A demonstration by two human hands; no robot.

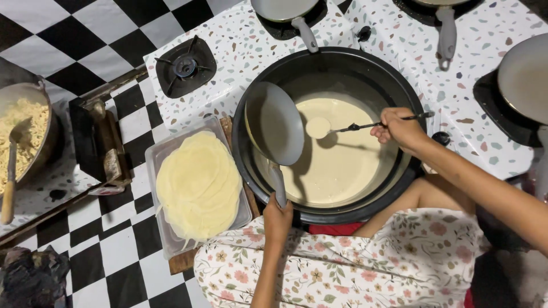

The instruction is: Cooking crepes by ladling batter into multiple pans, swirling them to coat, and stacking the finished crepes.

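Small grey frying pan [275, 122], empty, tilted over the big black basin [251, 102] of pale cream batter [337, 165]. Left hand [278, 219] clenched on the pan's handle at the basin's near rim. Right hand [399, 128] grips a thin ladle [318, 127], its cup full of batter just beside the pan. Left of the basin, a clear tray [165, 239] with stacked pale crepes [198, 185]; basin and tray sit on the checkered floor [114, 251].

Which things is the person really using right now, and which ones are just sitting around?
In use:
left hand holding the small grey frying pan
right hand holding the thin metal ladle
big black basin of pale batter

Just sitting there:
clear plastic tray of stacked thin yellow crepes
black gas burner
metal bowl of noodles
grey pans on the far burners
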